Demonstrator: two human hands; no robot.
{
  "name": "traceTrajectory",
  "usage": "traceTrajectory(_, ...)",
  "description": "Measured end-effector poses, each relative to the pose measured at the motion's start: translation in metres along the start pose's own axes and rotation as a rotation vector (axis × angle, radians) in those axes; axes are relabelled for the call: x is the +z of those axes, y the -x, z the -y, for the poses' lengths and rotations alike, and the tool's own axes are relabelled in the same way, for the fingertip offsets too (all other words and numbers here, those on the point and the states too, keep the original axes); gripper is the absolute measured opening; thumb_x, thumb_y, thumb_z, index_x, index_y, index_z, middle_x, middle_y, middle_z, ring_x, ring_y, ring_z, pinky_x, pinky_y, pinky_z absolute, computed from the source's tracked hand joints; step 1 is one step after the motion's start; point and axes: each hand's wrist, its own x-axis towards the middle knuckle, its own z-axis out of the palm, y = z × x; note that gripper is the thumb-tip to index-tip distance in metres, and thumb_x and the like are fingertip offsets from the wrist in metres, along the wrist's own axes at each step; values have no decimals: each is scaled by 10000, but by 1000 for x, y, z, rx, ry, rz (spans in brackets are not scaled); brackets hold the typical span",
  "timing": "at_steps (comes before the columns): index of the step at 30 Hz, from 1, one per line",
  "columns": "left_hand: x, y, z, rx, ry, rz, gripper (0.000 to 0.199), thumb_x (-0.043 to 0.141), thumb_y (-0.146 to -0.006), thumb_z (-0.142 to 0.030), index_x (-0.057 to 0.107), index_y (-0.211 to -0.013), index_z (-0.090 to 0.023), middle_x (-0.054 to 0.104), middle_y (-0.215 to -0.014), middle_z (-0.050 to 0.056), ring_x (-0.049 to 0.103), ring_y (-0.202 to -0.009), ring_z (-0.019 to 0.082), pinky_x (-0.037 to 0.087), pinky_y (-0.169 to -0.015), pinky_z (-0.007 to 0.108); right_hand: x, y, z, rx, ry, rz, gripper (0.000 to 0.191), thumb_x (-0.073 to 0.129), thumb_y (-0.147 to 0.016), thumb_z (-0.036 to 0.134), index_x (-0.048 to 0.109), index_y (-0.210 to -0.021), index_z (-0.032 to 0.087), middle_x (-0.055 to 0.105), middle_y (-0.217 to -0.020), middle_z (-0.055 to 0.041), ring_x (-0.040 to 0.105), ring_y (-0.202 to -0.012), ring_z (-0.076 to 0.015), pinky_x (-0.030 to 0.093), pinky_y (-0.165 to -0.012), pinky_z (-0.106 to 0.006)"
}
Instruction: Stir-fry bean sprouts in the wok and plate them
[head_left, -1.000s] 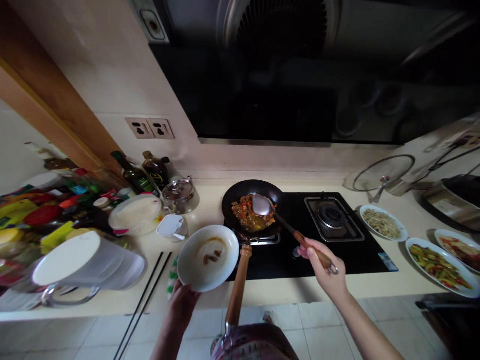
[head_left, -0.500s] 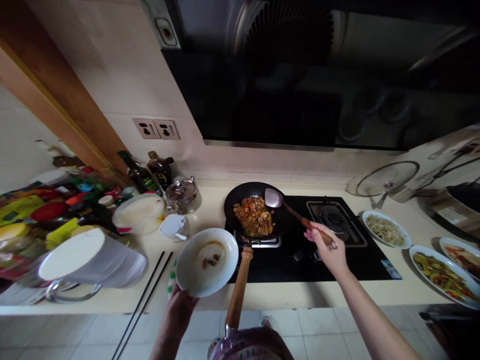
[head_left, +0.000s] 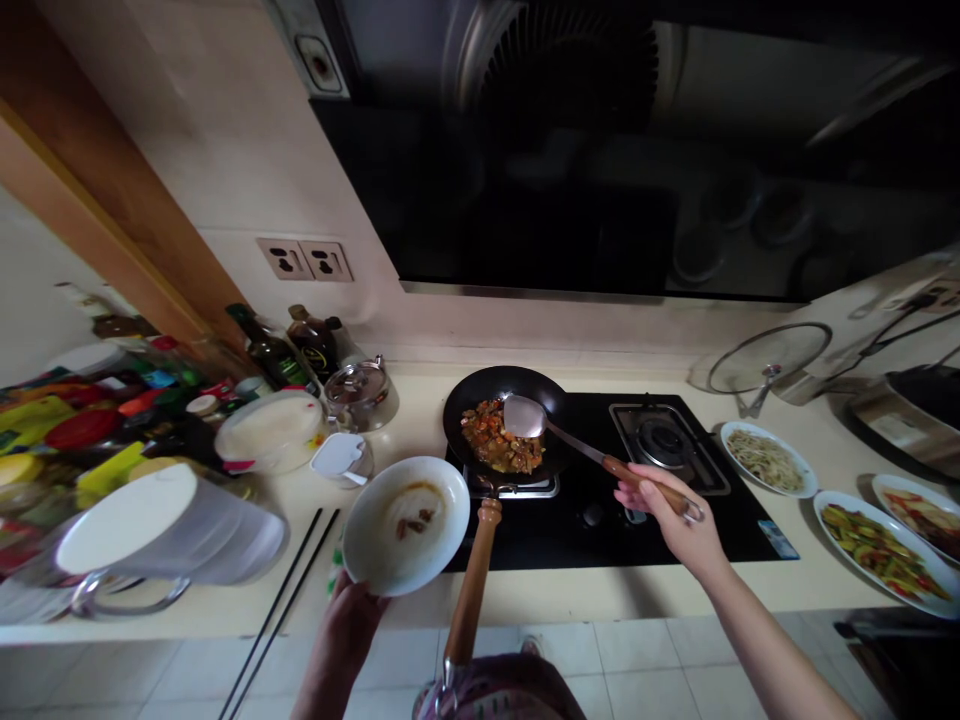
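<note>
right-hand grip (head_left: 667, 515) closed on wooden-handled spatula (head_left: 559, 432), long axis running toward 10 o'clock into black frying pan (head_left: 480, 385); left hand (head_left: 345, 625) held white plate (head_left: 367, 540).

Cream countertop (head_left: 570, 597), gas hob (head_left: 720, 530), chopsticks (head_left: 277, 600), food plates (head_left: 765, 458)

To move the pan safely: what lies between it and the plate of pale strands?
In the head view, a bare burner with a metal grate lies between the pan and that plate.
</note>
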Motion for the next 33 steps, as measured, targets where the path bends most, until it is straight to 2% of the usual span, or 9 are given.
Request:
traceTrajectory(2,1,-1,-1,2,-5,-17,445,770,-536,-261,675,-970,-288,713,-1000,15,592,-1074,288,554,-759,338,5,9,-2,-51,76,89,274,624,-864,347,663,-1077,180,747,-898,-98,735,-754,-234,638,-691,-371)
traceTrajectory(5,2,-2,-2,4,-8,-16,417,767,-537,-268,684,-945,-275,718,-1024,20,566,-1127,304,562,-774,349,23,15,-17,-247,233,189,242,612,-867,262,669,-1097,211,735,-1005,-91,729,-825,-220,624,-757,-352)
traceTrajectory(7,2,-2,-3,5,-16,0,378,761,-546,-279,687,-916,-275,718,-1038,14,545,-1161,314,565,-789,366,35,13,-27,-373,302,167,259,611,-861,230,666,-1114,224,720,-1065,-87,721,-875,-219,612,-800,-354)
traceTrajectory(9,1,-2,-3,9,-35,12,363,755,-560,-290,685,-916,-279,717,-1033,12,526,-1188,335,571,-784,390,39,6,-33,-412,326,92,275,599,-867,220,653,-1137,224,710,-1093,-88,719,-882,-215,607,-813,-357)
traceTrajectory(15,-2,3,-3,-10,-37,16,370,756,-579,-287,678,-941,-288,720,-1016,10,469,-1251,341,559,-792,369,26,-22,-33,-302,303,-81,300,606,-870,325,639,-1140,200,698,-1091,-101,715,-871,-227,589,-841,-409)
traceTrajectory(21,1,6,-3,-34,-12,7,424,770,-560,-278,678,-973,-312,713,-1027,-7,457,-1247,317,550,-765,345,40,-45,-47,134,-136,-208,456,661,-793,500,622,-1069,138,732,-759,-71,729,-705,-233,628,-686,-404)
traceTrajectory(23,1,6,-3,-32,-9,-2,394,762,-571,-277,678,-953,-320,712,-1020,-20,489,-1208,308,552,-749,347,39,-45,-46,229,-262,-213,471,689,-769,500,610,-1061,139,737,-737,-74,731,-705,-236,628,-660,-377)
traceTrajectory(29,0,3,-4,-12,-8,-10,436,757,-532,-232,684,-958,-288,718,-917,-4,567,-1099,295,553,-773,354,9,-21,-12,159,-149,-30,429,710,-775,454,639,-1071,153,751,-835,-104,735,-733,-242,629,-692,-378)
traceTrajectory(33,-1,1,-3,-6,-2,-6,410,761,-551,-233,685,-949,-294,722,-974,0,570,-1116,300,556,-793,367,-14,-4,17,60,-20,43,328,692,-804,408,667,-1048,191,752,-891,-95,735,-757,-250,631,-714,-395)
